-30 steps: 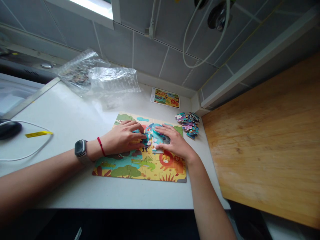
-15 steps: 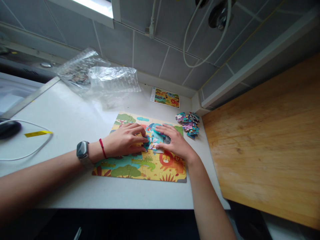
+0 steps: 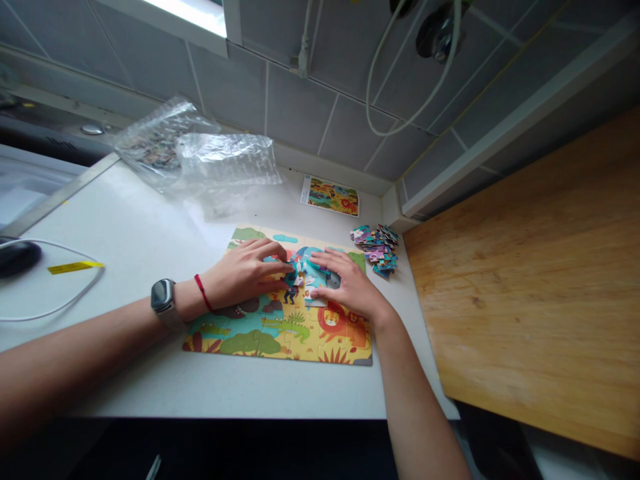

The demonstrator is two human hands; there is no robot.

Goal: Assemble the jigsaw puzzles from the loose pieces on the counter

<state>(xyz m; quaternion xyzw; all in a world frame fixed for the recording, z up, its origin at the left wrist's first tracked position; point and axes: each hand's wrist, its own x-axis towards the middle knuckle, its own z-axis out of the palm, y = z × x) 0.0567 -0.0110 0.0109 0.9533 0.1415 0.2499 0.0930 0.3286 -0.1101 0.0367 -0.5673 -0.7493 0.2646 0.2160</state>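
An assembled animal jigsaw puzzle (image 3: 295, 347) lies flat on the white tabletop, showing lions, crocodiles and trees. On top of it are teal jigsaw pieces (image 3: 315, 279) with a different picture, held by my right hand (image 3: 347, 283), its thumb and fingers spread around them. My left hand (image 3: 255, 267) pinches a small teal and white puzzle piece (image 3: 299, 279), tilted, just left of those pieces with a narrow gap between. The fingers hide part of this piece. A dark watch and a red cord circle my left wrist.
A pile of loose puzzle pieces (image 3: 381, 248) sits right of the puzzle. Behind it lies a small picture card (image 3: 333, 195). Clear plastic bags (image 3: 225, 159) lie at the back left. A white cable (image 3: 75, 307) is at far left, a wooden board (image 3: 525, 287) at right.
My left hand has drawn slightly left and up with its piece, which now tilts apart from the pieces under my right hand. My right hand has stayed nearly still.
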